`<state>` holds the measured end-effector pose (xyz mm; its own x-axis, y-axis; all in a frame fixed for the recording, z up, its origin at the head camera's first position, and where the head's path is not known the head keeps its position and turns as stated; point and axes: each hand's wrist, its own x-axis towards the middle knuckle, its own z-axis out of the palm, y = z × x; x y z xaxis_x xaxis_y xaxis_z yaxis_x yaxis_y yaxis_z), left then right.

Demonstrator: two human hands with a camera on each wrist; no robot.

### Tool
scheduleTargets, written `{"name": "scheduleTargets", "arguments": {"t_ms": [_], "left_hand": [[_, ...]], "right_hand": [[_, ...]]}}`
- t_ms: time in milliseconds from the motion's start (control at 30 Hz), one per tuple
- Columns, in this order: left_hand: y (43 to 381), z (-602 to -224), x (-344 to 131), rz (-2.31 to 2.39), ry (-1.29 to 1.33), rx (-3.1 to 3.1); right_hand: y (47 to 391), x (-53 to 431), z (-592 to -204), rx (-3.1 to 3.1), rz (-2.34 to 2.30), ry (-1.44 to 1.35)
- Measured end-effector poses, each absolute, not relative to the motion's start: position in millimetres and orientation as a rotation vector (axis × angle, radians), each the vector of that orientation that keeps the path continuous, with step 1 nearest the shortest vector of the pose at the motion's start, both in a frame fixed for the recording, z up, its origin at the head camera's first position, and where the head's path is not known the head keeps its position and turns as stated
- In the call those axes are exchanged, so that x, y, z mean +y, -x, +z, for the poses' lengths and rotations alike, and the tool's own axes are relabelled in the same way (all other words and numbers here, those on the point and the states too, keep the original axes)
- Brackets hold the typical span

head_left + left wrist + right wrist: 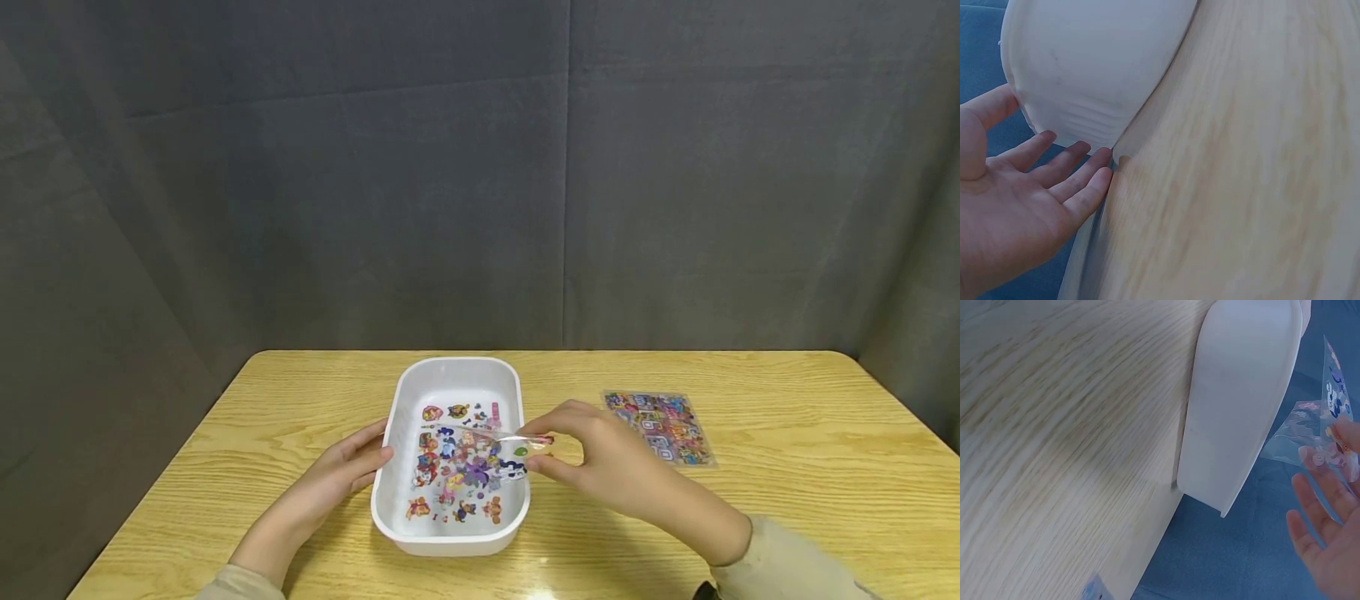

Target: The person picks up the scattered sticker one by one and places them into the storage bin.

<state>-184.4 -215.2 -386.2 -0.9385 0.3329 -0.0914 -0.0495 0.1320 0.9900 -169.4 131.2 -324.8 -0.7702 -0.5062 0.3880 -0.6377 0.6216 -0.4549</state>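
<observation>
A white plastic tub (450, 539) stands on the table, and a clear sheet with cartoon stickers (420, 507) lies in it. My left hand (330, 483) is at the tub's left side; the thumb tip is at the rim and the straight fingers (1063, 164) rest against the outer wall. Between thumb and index finger, my right hand (600, 458) pinches the edge of another clear sticker sheet (480, 473) over the tub. In the right wrist view, this held sheet (1335, 394) is bent, and the other fingers spread loosely below it.
A flat clear packet (660, 427) with colourful cartoon prints lies on the wooden table (810, 450), right of the tub and beyond the right forearm. A grey curtain (450, 183) hangs behind the table and along its sides.
</observation>
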Motion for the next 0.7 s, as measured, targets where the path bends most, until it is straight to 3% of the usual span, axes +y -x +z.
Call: {"name": "scheduleTargets", "arguments": {"t_ms": [700], "left_hand": [[183.0, -384.3, -214.2, 1.874, -0.272, 2.126]], "right_hand": [[168.2, 107.6, -327.7, -2.662, 0.917, -0.978]]}}
